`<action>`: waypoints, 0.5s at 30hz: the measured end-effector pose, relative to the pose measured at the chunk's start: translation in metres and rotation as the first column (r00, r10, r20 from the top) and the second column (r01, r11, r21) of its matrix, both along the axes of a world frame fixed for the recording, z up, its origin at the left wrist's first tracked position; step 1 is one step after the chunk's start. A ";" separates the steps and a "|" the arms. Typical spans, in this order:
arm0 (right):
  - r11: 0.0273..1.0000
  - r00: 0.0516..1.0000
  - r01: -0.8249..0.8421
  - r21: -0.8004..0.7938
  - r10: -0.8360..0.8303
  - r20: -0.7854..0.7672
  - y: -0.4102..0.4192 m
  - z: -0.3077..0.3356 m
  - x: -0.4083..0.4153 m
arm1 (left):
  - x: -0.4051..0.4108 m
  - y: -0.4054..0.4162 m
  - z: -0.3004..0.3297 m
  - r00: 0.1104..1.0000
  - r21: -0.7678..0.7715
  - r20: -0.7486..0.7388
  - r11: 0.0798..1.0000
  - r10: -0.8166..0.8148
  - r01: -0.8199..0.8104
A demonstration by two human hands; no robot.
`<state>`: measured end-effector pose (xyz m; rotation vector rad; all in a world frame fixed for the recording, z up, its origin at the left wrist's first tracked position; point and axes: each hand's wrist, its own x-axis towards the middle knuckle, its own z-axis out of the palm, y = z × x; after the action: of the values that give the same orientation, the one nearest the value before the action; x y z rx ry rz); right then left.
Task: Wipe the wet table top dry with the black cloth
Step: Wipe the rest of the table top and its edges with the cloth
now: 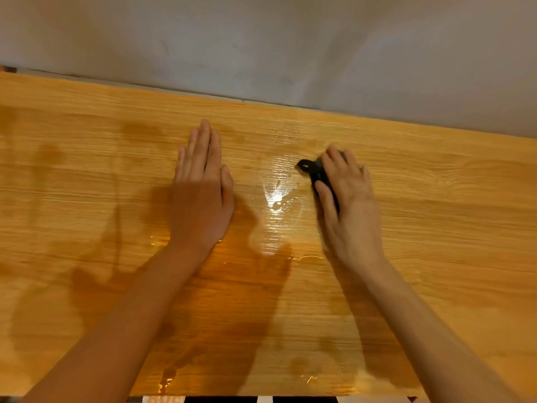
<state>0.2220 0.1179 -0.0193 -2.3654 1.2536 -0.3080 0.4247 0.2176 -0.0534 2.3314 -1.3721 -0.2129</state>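
A wooden table top (436,228) fills the view, with a shiny film of water (279,199) in its middle and more wet patches toward the near edge. My right hand (348,199) presses flat on the black cloth (312,170), which is bunched under the palm and fingers with only its left end showing. My left hand (203,193) lies flat on the table to the left of the puddle, fingers together, holding nothing.
A grey wall (261,48) runs along the table's far edge. The near edge of the table (261,394) is at the bottom, with black and white floor tiles (261,399) just below it. Dark damp stains mark the left part of the table.
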 end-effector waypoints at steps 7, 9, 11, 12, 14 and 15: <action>0.994 0.993 -0.098 -0.047 0.094 -0.075 -0.005 -0.005 0.010 | 0.000 -0.001 -0.002 1.000 -0.014 0.013 1.000 0.003 -0.003; 0.999 0.999 -0.010 -0.039 0.008 -0.045 -0.049 -0.009 0.045 | 0.000 0.000 -0.003 1.000 -0.014 0.017 1.000 0.000 0.000; 0.998 0.998 0.063 -0.021 -0.063 -0.014 -0.072 -0.012 0.071 | -0.001 0.001 -0.003 1.000 -0.010 0.028 1.000 0.006 -0.005; 0.997 0.997 0.072 -0.026 -0.072 -0.004 -0.071 -0.013 0.076 | -0.001 0.001 -0.003 1.000 -0.007 0.030 1.000 0.007 -0.006; 0.998 0.999 0.041 -0.041 -0.041 -0.005 -0.042 -0.011 0.065 | -0.002 0.000 -0.002 1.000 -0.005 0.027 1.000 0.006 -0.006; 0.999 1.000 0.003 -0.040 -0.004 -0.013 -0.018 -0.007 0.053 | -0.002 -0.001 -0.002 1.000 -0.008 0.025 1.000 0.007 -0.007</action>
<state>0.2753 0.1000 -0.0262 -2.4030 1.2686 -0.3223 0.4225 0.2166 -0.0554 2.3395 -1.3742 -0.1770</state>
